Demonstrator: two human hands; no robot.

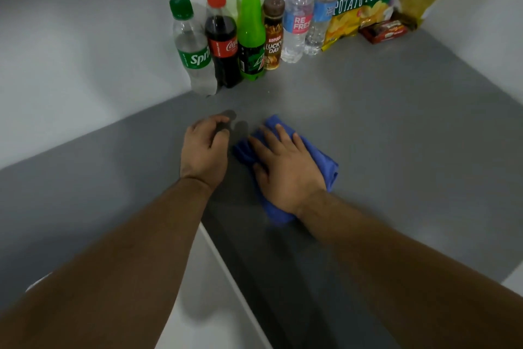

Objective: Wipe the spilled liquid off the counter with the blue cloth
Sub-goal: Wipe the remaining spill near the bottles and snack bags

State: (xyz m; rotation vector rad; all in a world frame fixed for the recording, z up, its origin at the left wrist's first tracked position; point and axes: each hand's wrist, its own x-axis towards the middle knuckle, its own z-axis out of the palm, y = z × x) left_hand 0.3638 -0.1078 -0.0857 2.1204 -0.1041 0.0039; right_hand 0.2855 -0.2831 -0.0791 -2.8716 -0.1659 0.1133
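Observation:
A folded blue cloth (319, 162) lies on the grey counter (396, 150) in the middle of the view. My right hand (285, 170) presses flat on top of it, fingers spread and pointing away from me, covering most of the cloth. Just left of the cloth are two small dark wet-looking patches (240, 129), one of them by my left fingertips. My left hand (203, 150) rests on the counter beside them with its fingers curled in; I see nothing in it.
Several drink bottles (249, 29) stand in a row along the back wall, a Sprite bottle (194, 51) nearest. Snack bags (365, 6) and a small red box (385, 31) lean in the back right corner. The counter's front edge (226, 263) runs below my arms.

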